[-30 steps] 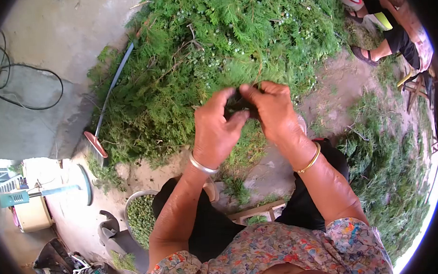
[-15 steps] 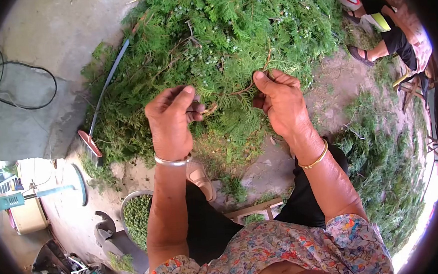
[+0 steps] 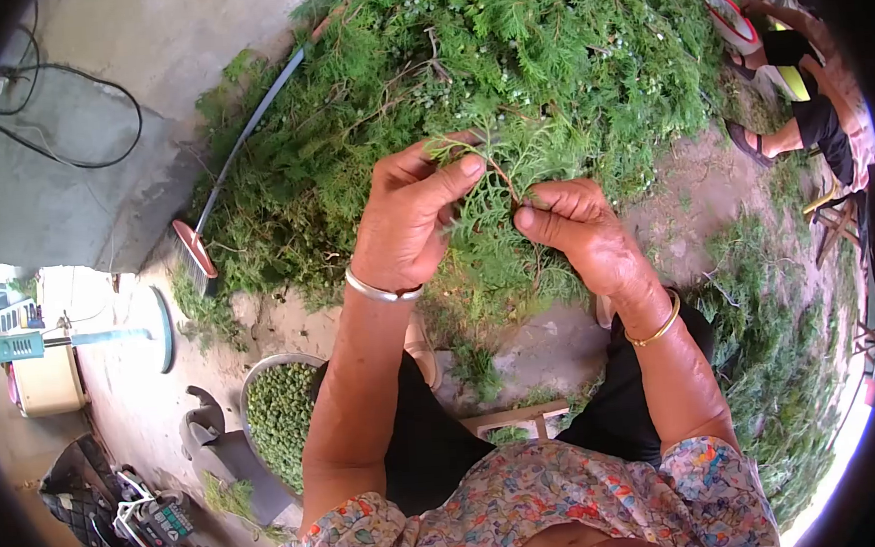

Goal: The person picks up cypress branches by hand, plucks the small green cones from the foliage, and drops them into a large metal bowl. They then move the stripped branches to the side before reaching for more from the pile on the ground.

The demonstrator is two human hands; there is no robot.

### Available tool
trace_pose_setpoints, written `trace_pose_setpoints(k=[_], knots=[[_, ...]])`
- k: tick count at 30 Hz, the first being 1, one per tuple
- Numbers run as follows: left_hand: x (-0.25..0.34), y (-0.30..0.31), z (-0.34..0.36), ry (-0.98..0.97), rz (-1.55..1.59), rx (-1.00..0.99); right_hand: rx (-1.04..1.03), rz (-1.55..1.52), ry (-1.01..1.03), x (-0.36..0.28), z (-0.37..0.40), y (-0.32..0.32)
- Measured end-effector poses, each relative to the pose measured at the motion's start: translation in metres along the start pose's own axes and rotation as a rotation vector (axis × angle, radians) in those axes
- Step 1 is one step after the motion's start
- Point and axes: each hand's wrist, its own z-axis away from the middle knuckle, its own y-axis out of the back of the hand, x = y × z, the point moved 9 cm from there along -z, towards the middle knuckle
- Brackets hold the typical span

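A green cypress sprig (image 3: 500, 174) with a thin brown stem is stretched between my two hands, in front of the large heap of cut cypress branches (image 3: 564, 55). My left hand (image 3: 414, 210), with a silver bangle at the wrist, pinches the sprig between thumb and fingers at its upper left. On the right, my right hand (image 3: 580, 227), wearing a gold bangle, grips the stem between thumb and forefinger. Leafy tips hang down between the hands. Part of the stem is hidden by the fingers and foliage.
A round basin of small green cones (image 3: 274, 414) stands by my left knee. A broom (image 3: 196, 253) leans along the heap. At left are a fan (image 3: 151, 331) and a black cable (image 3: 138, 121). Another person (image 3: 818, 100) sits at upper right with a red-rimmed container (image 3: 730, 17).
My left hand has moved right and now pinches the sprig. My right hand has come lower, and the hands are closer together. The view has shifted slightly.
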Motion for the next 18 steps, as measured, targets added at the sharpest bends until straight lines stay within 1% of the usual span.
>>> trace_pose_setpoints(k=[1,3,4,5,6,7,9,10,14,16,17,18], knots=[[0.005,0.0,0.002,-0.03,-0.095,0.033,0.0,0.001,-0.008,0.0,0.001,0.0],[0.003,0.006,0.001,-0.021,-0.1,0.069,-0.03,0.07,0.015,-0.003,0.0,-0.001],[0.007,0.012,-0.002,-0.108,-0.113,0.084,-0.031,0.072,0.01,0.0,-0.002,-0.001],[0.013,0.016,-0.002,-0.194,-0.126,0.099,-0.006,0.118,0.069,-0.003,-0.003,0.001],[0.021,0.014,0.002,-0.229,-0.124,0.131,0.019,0.164,0.129,-0.007,-0.003,0.002],[0.022,0.014,0.003,-0.228,-0.123,0.13,0.02,0.164,0.128,-0.008,-0.003,0.002],[0.03,0.016,0.01,-0.298,-0.234,0.186,0.067,0.185,0.143,-0.013,-0.003,0.004],[0.032,0.01,0.013,-0.301,-0.204,0.25,0.069,0.187,0.142,-0.013,-0.003,0.004],[0.029,0.012,0.012,-0.287,-0.204,0.253,0.074,0.226,0.196,-0.018,-0.003,0.002],[0.031,0.019,0.018,-0.292,-0.129,0.471,0.076,0.24,0.216,-0.018,-0.002,0.003],[0.036,0.026,0.017,-0.292,-0.13,0.47,0.068,0.164,0.198,-0.015,-0.001,0.005],[0.039,0.042,0.013,-0.222,-0.009,0.451,0.062,0.088,0.18,-0.011,0.001,0.006]])
